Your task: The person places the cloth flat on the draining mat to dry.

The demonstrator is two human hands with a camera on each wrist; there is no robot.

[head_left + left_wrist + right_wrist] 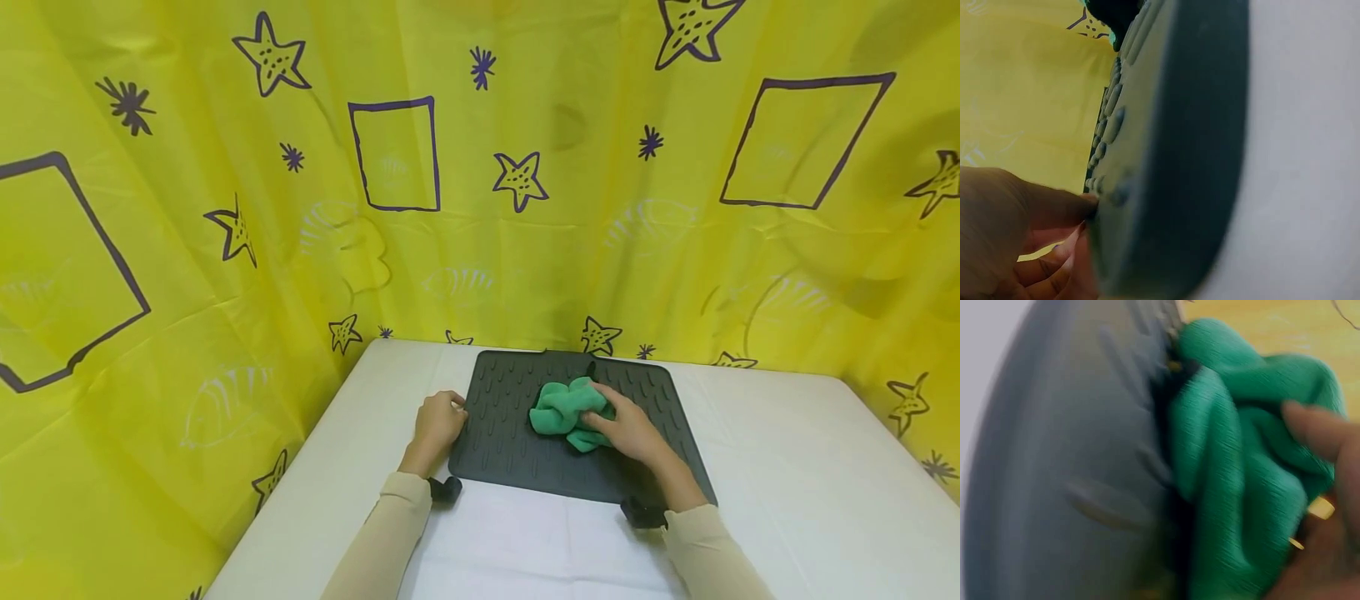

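A dark grey ridged drying mat (510, 458) lies on the white table. My left hand (441, 421) is at its left edge; in the left wrist view the thumb and fingers (1054, 209) pinch the rim near a corner. Right of the mat's middle, my right hand (626, 425) grips a bunched green cloth (558, 408). Seen from the right wrist, the cloth (1229, 462) is folded into thick rolls against the mat (1079, 456), with the thumb pressed into its folds. Part of the right hand's fingers is hidden behind the cloth.
White table (787, 467) surface extends on both sides of the mat and in front of it. A yellow curtain (465, 250) with dark stars and outlined shapes hangs behind the table and along its sides. Black wrist mounts (446, 492) show at both sleeves.
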